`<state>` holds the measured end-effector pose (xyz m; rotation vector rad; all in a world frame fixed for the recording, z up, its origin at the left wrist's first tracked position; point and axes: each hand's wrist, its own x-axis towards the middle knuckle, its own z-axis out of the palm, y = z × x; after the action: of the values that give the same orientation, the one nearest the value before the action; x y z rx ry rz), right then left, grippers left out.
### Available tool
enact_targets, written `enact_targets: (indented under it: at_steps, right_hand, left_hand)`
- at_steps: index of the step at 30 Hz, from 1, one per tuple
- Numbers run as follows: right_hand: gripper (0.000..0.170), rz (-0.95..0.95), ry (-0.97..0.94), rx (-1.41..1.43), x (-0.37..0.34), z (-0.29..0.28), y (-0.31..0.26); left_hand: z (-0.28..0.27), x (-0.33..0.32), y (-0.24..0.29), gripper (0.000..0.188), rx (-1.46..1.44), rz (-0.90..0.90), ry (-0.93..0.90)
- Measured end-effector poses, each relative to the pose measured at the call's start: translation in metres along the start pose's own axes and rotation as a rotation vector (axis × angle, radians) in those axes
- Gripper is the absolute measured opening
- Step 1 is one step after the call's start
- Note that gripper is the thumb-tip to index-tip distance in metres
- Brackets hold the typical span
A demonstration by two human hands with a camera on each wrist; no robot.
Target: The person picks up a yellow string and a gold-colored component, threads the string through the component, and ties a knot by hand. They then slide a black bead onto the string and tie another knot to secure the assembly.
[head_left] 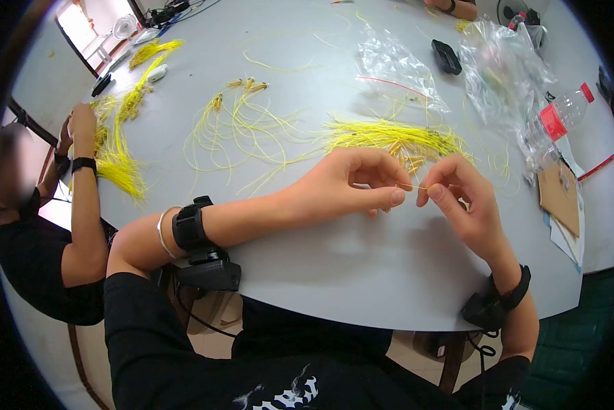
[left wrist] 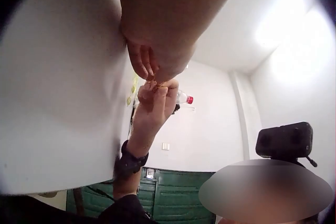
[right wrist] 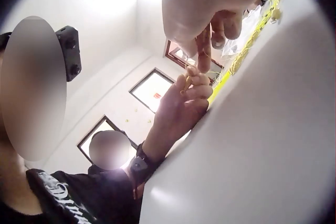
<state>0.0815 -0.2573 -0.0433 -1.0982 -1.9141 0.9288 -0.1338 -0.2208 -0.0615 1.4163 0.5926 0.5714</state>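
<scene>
Black shirt (head_left: 273, 372) nearest the lens, yellow thread (head_left: 416, 187) held between 2 hands

Pinched at the fingertips of the left hand (head_left: 362, 181) and, just beside it, at those of the right hand (head_left: 464, 201) — raised above the table, crossing the small gap with its long axis sideways, roughly along the near edge. Equally close to both hands, with no telling which grasp is firmer. Also among the left fingers in the right wrist view, a tan sliver (right wrist: 185, 84), too small to make out.

Straight ahead, just beyond the fingertips: a heap of yellow threads (head_left: 382, 133), likewise lying sideways, with gold-coloured ends (head_left: 411, 156) turned back toward the gap between the hands. Farther left, loose threads (head_left: 238, 123) in wide, open loops.

Underneath, a pale grey, smooth-looking table (head_left: 307, 273). Toward its right side, 2 clear plastic bags (head_left: 396, 61), a small black case (head_left: 446, 57), a bottle (head_left: 563, 116) with a red cap, and a piece of cardboard (head_left: 560, 198) over papers.

Around the table: at left, another person (head_left: 47, 266) beside a second bundle (head_left: 126, 130) of yellow threads; behind, a fan (head_left: 124, 27) near a bright opening; low at right, green panelling (head_left: 570, 342) — and pale walls, with a glaring light (left wrist: 294, 19) overhead.
</scene>
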Motion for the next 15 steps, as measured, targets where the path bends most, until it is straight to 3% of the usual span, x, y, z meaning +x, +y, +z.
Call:
enact_targets:
  at_steps: [5, 8, 15]
  right_hand:
    - [0.016, 0.057, -0.128, 0.327, 0.002, -0.005, -0.001]
    - [0.022, 0.036, -0.237, 0.468, 0.005, -0.012, 0.005]
    - [0.013, 0.086, -0.194, 0.387, -0.001, -0.008, -0.001]
  left_hand:
    - [-0.004, 0.001, -0.003, 0.015, -0.067, 0.046, 0.019]
    - [-0.002, 0.0, 0.0, 0.017, -0.145, 0.021, 0.132]
    - [-0.003, -0.002, 0.002, 0.025, -0.111, 0.043, 0.16]
